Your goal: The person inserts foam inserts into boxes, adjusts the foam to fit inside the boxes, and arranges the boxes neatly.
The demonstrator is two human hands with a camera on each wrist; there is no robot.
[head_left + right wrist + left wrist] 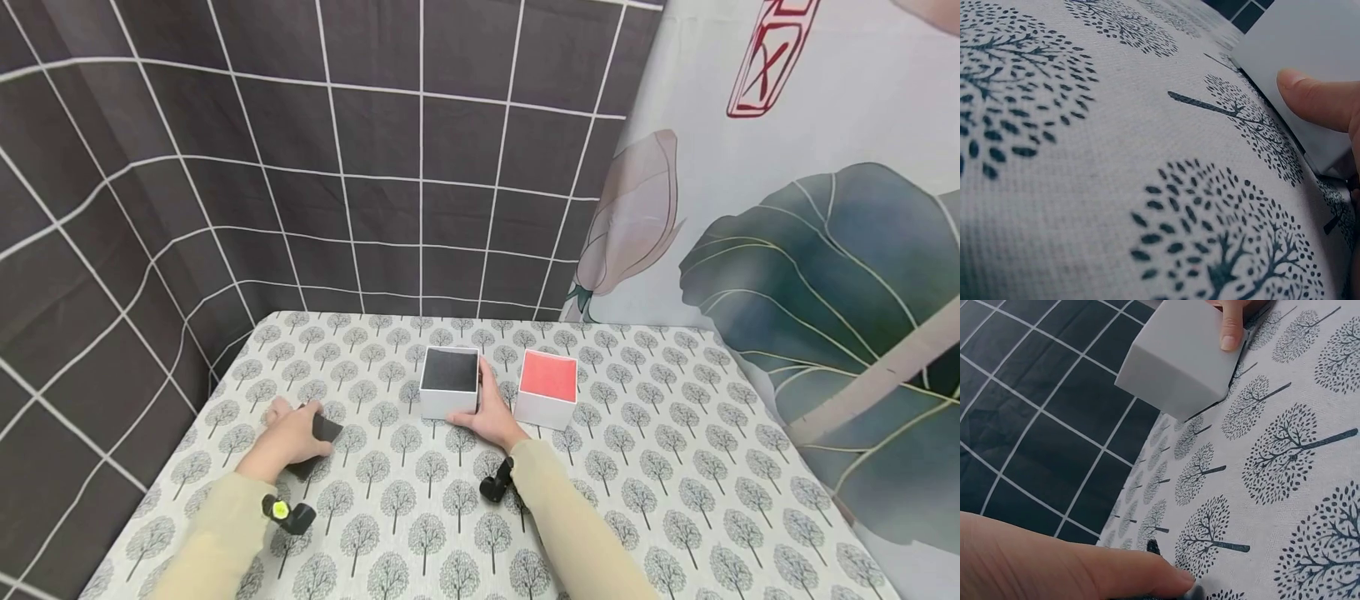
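Observation:
My left hand (288,437) is at the left of the table, curled over a dark flat square piece (327,428) and gripping it. Parts of this piece show beyond the thumb and below the palm; the rest is hidden. In the left wrist view the thumb (1129,570) reaches across the bottom, with a bit of dark material by its tip. My right hand (495,410) holds a white open-topped box (448,405) with a black inside. Its thumb (1313,100) lies on the front wall, while the other fingers go round the right side.
A second white box (545,410), with red showing at its top, stands right of the held one. Tree-print cloth (420,517) covers the table. Behind hang a dark grid-patterned curtain (375,133) and a floral curtain (697,167) at the right.

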